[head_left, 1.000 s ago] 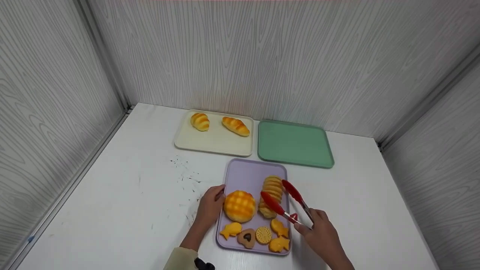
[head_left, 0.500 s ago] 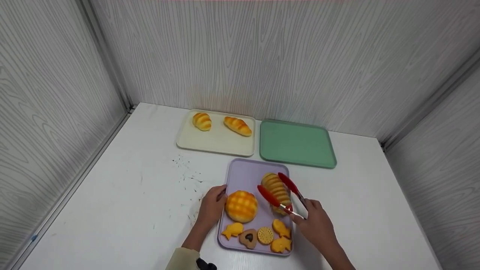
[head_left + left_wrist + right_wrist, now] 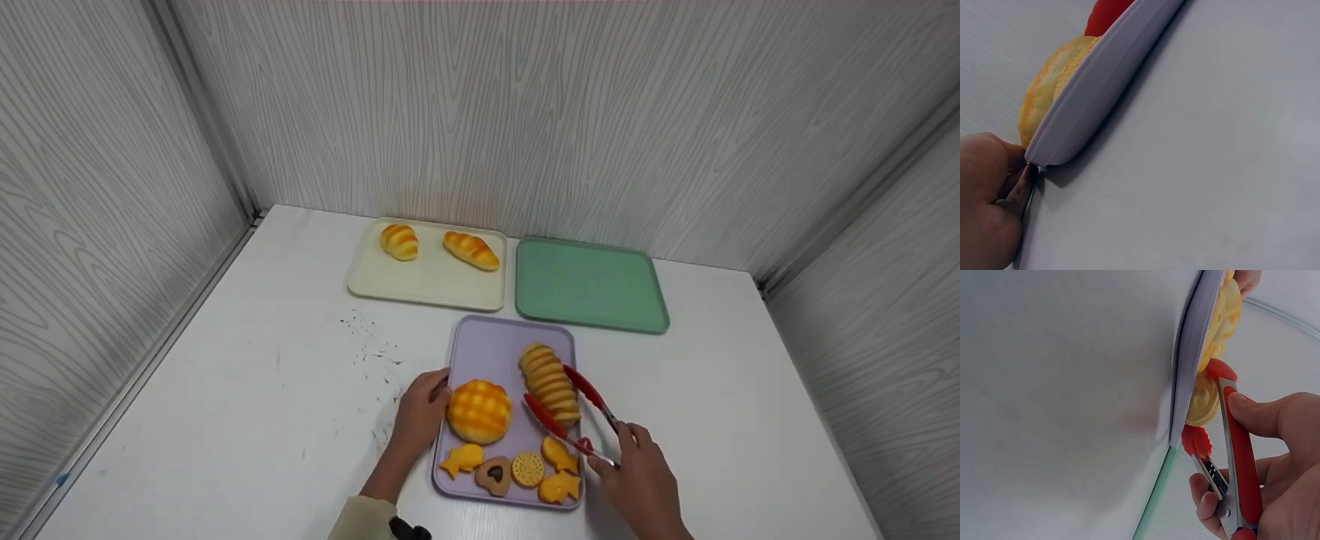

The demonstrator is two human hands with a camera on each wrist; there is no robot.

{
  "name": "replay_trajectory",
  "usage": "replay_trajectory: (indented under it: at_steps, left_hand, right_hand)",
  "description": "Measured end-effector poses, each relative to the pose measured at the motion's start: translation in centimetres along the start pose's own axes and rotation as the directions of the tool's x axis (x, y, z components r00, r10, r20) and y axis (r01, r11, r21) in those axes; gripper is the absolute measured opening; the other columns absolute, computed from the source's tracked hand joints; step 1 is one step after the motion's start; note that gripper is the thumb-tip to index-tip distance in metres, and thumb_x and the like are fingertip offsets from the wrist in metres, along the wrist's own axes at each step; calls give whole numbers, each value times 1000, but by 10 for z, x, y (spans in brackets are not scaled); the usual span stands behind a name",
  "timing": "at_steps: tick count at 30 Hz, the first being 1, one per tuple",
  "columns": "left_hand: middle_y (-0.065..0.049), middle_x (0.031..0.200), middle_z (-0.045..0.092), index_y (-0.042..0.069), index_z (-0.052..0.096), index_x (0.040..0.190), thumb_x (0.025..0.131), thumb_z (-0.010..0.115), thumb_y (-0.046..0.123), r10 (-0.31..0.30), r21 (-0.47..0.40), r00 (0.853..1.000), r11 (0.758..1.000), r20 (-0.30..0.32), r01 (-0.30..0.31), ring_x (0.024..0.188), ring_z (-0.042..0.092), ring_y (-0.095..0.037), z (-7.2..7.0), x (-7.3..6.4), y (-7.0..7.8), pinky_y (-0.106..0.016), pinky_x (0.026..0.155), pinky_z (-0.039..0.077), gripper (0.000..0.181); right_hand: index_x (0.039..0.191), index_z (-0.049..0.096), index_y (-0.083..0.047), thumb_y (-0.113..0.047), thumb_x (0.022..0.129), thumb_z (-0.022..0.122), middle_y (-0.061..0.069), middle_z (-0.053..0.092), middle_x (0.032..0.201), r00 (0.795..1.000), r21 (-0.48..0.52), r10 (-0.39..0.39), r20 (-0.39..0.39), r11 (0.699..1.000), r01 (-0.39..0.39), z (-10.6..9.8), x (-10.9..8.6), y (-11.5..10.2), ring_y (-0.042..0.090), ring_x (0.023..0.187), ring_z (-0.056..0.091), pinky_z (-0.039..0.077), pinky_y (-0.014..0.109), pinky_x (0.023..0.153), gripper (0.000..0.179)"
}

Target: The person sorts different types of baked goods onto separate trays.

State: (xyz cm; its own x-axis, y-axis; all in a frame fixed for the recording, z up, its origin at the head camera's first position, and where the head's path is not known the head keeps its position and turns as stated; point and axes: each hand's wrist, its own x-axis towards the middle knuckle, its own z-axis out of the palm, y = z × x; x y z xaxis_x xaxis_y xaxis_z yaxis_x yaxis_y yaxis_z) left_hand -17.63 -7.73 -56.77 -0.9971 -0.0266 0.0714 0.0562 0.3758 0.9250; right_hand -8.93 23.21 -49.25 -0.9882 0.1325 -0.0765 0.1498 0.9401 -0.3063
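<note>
My left hand point(image 3: 420, 412) pinches the left rim of the purple tray point(image 3: 486, 346) between thumb and fingers, as the left wrist view shows. My right hand point(image 3: 643, 480) holds red-tipped metal tongs point(image 3: 545, 417), its thumb along the red grip. The tongs' arms are spread, one on each side of a long ridged bread roll point(image 3: 549, 384) at the tray's right side. A round bun with a checked top point(image 3: 479, 411) sits left of the roll. Nearest me on the tray are several biscuits: fish-shaped ones point(image 3: 559, 487), a round one point(image 3: 527, 469) and a heart-shaped one point(image 3: 493, 476).
Behind the purple tray stand a cream tray point(image 3: 427, 292) with two small breads point(image 3: 471, 250) and a green tray point(image 3: 589, 285) to its right. Wood-grain panels point(image 3: 487, 112) close in the white table at the back and sides.
The ridged roll has turned so its striped top faces up, slanting toward the tray's right edge. The tongs lifted and tilted it, then drew back slightly toward me. My left hand stays put.
</note>
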Motion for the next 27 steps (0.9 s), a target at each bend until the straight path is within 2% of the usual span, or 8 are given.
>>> replay_trajectory:
  at_steps: [12,17,21,27]
  left_hand:
    - [-14,134,62,3,61,137,102,56,13,17,17,1000,1000,2,-17,122,61,-27,0,1,-1,-47,105,49,37]
    - [-13,134,63,4,62,137,101,57,13,16,20,1000,1000,-3,-16,122,61,-27,0,2,-3,-48,105,50,37]
    - [-13,133,63,3,62,136,102,56,12,24,11,1000,1000,-8,-24,121,61,-28,0,2,-2,-48,105,50,36]
    - [-13,132,63,3,63,136,101,57,12,26,17,1000,1000,-16,-26,119,61,-27,1,0,-2,-48,104,50,36]
  right_hand:
    - [139,55,2,-39,85,80,19,57,134,998,16,38,-52,999,-37,6,-15,5,30,104,60,54,53,93,72]
    - [137,58,1,-35,85,81,18,59,131,992,23,-13,-128,1000,16,6,-15,8,30,103,60,55,51,91,66]
    - [135,59,3,-30,85,81,18,60,129,981,49,-70,-183,996,80,5,-9,12,31,104,61,55,50,89,63]
    - [136,59,2,-28,86,80,16,60,130,983,107,-90,-159,988,108,-3,13,2,24,93,58,57,44,84,62]
